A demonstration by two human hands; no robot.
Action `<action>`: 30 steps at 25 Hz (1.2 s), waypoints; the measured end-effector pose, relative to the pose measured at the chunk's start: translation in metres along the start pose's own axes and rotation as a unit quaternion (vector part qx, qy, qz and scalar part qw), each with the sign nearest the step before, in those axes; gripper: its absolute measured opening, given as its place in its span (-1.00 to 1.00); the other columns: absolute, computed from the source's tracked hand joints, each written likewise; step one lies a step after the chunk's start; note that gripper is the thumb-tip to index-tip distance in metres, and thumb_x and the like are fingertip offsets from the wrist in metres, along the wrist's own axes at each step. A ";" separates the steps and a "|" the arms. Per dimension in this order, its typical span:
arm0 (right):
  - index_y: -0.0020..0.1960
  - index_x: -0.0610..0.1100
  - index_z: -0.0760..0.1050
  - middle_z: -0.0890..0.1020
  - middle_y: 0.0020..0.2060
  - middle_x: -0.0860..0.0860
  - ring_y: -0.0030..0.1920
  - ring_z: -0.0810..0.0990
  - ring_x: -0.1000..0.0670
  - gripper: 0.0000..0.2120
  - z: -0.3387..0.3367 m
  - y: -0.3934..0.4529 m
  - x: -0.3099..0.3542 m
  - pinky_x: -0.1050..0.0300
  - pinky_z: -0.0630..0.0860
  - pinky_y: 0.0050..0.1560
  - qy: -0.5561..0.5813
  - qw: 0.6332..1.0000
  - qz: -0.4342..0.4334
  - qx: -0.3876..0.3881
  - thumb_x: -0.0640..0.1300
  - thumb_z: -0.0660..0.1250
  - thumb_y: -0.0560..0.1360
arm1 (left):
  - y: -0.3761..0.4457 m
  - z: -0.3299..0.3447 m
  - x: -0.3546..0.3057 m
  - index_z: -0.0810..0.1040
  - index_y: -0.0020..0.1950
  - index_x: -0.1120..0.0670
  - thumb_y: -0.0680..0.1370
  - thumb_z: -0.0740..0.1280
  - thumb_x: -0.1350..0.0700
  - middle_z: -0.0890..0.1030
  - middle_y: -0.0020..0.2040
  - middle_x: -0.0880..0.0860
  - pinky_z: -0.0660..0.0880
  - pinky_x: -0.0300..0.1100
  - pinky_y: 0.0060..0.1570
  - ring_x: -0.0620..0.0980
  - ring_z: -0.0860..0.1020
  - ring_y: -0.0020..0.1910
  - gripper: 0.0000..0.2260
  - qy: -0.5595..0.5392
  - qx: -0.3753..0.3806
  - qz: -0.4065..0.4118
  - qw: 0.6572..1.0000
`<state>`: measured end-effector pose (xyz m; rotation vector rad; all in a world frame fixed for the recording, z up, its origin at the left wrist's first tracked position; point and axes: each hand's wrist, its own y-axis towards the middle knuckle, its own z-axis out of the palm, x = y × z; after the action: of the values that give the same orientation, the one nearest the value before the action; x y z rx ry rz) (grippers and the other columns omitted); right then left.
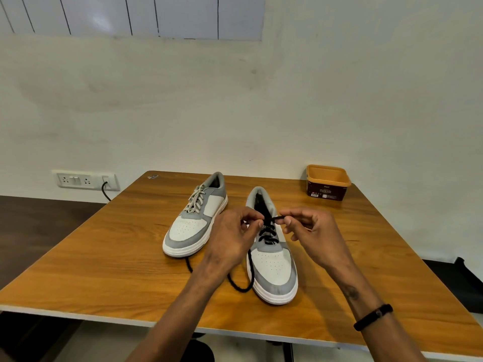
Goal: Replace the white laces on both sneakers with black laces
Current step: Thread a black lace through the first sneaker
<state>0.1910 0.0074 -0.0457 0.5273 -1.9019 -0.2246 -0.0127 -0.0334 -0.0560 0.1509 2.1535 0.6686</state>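
both hands pinch the black lace (271, 218) over the right sneaker (271, 259): left hand (231, 237), right hand (311, 233); fingers curled tight; woodgrain table (104, 270); perforated toe

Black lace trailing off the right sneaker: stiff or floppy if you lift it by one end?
Likely floppy: the black lace lies in a loose curve on the table, holding no shape of its own. Probably light, since it droops from the right sneaker without shifting it. Both the left hand and right hand pinch it, so one grip may let it sag.
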 end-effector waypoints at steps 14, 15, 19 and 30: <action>0.42 0.18 0.44 0.67 -0.01 0.14 -0.08 0.68 0.16 -0.59 0.024 0.003 -0.017 0.23 0.63 -0.10 -0.090 0.996 -0.007 -0.015 -0.03 0.43 0.62 | 0.021 0.017 0.004 0.73 0.07 0.03 0.62 0.43 0.02 0.69 -0.09 -0.06 0.45 -0.33 -0.14 -0.15 0.55 -0.09 -0.87 0.102 -0.068 0.050 0.991; 0.47 0.23 0.41 0.58 0.06 0.14 -0.06 0.63 0.16 -0.54 0.029 0.005 -0.022 0.28 0.60 -0.12 -0.129 0.992 -0.012 -0.005 -0.02 0.42 0.62 | 0.026 0.019 0.004 0.73 0.05 0.04 0.61 0.43 0.02 0.69 -0.11 -0.04 0.48 -0.30 -0.16 -0.13 0.57 -0.14 -0.87 0.119 -0.067 0.040 0.990; 0.53 0.08 0.41 0.44 0.29 0.06 0.12 0.55 0.12 -0.53 0.044 0.012 -0.030 0.25 0.55 0.09 -0.181 0.983 -0.016 0.015 -0.01 0.38 0.65 | 0.043 0.029 0.008 0.76 0.07 -0.03 0.59 0.41 -0.04 0.73 -0.07 -0.04 0.65 -0.07 -0.18 -0.07 0.67 -0.15 -0.82 0.177 0.013 -0.011 0.984; 0.33 0.14 0.47 0.60 0.14 0.29 -0.03 0.65 0.22 -0.54 0.041 0.002 -0.040 0.28 0.66 -0.18 -0.067 0.996 0.003 -0.060 0.05 0.56 0.50 | 0.056 0.039 0.017 0.75 0.13 -0.10 0.60 0.42 -0.08 0.74 0.01 -0.07 0.48 -0.26 -0.24 -0.12 0.64 -0.10 -0.83 0.165 0.082 -0.048 0.982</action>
<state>0.1651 0.0237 -0.0943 0.4332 -2.0051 -0.3760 -0.0001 0.0361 -0.0583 0.0239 2.5178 0.4847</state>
